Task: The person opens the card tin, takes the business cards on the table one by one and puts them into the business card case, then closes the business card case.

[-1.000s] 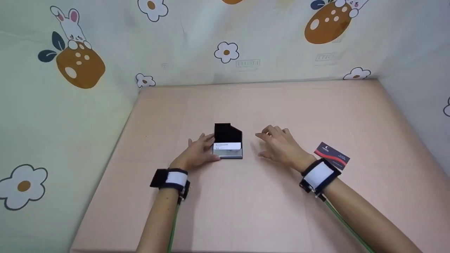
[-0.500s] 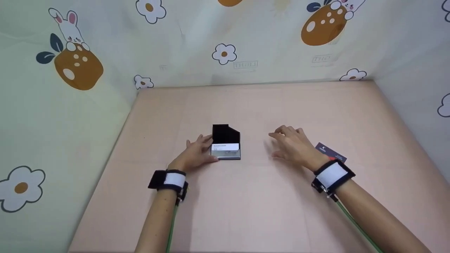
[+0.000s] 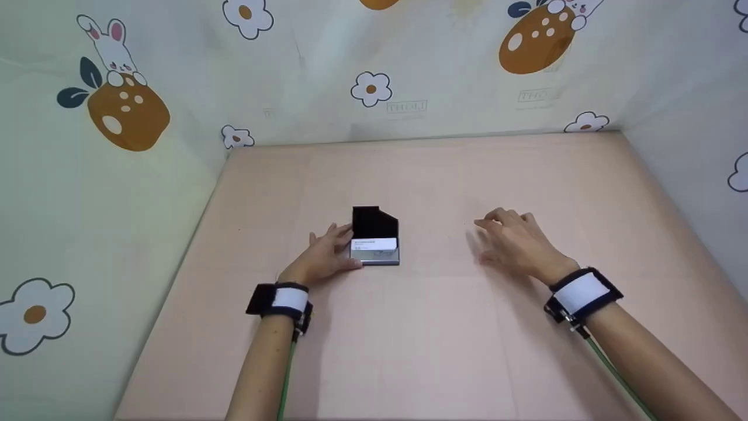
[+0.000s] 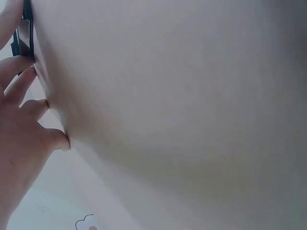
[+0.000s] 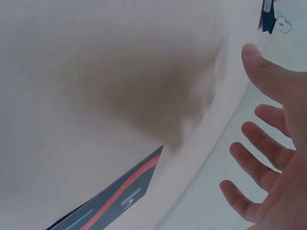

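An open business card case [image 3: 375,255] with a black raised lid and a silver front stands on the table. A white card [image 3: 374,244] shows inside it. My left hand [image 3: 321,257] holds the case by its left side, thumb at the front corner and fingers along the edge; in the left wrist view the fingertips also touch the table beside the case [image 4: 25,37]. My right hand [image 3: 523,242] hovers over the table to the right, fingers loosely bent and holding nothing. A dark business card [image 5: 122,194] with a red stripe lies below it in the right wrist view, hidden in the head view.
A pink cloth covers the table [image 3: 409,339]. Patterned curtains [image 3: 304,76] with flowers and rabbits stand along the back and both sides. Straps with cameras and green cables are on both wrists; the right wrist strap [image 3: 584,292] is nearest the table's right side.
My right hand has moved to the right, away from the case, and now covers the dark business card in the head view. The left hand and the case stay in place.
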Demonstrator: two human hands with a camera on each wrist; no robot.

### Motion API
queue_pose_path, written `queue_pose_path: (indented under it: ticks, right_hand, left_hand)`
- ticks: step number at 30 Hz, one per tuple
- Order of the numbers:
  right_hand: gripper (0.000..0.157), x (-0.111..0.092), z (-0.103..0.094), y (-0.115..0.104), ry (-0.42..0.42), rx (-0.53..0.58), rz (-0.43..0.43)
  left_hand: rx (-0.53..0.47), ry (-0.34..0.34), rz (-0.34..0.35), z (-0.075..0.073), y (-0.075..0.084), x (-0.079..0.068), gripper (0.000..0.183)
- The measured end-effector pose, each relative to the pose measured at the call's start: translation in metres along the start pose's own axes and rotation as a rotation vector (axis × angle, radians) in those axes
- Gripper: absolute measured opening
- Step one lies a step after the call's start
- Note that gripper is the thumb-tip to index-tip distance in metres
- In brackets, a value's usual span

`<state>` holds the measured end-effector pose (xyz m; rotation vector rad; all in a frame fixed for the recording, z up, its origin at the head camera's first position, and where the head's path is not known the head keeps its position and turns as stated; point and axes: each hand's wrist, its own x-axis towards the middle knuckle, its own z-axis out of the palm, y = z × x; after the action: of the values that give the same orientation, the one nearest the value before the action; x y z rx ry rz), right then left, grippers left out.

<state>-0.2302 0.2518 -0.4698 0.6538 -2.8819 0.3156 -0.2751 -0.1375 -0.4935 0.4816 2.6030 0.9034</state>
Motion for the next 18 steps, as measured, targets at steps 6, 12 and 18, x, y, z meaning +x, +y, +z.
queue_pose_path:
  ticks: [6,12,18]
  right_hand:
    - [0.065,-0.011,-0.003,0.015,-0.026,-0.022,0.037]
    - [0.064,-0.02,-0.007,0.027,-0.04,0.009,0.047]
    - [0.065,-0.03,-0.014,0.04,-0.045,-0.026,0.086]
  left_hand:
    - [0.01,0.001,0.005,0.0,0.0,-0.001,0.077]
    - [0.011,0.001,0.008,0.001,0.0,-0.002,0.075]
    - [-0.007,0.017,-0.002,0.001,-0.001,-0.001,0.075]
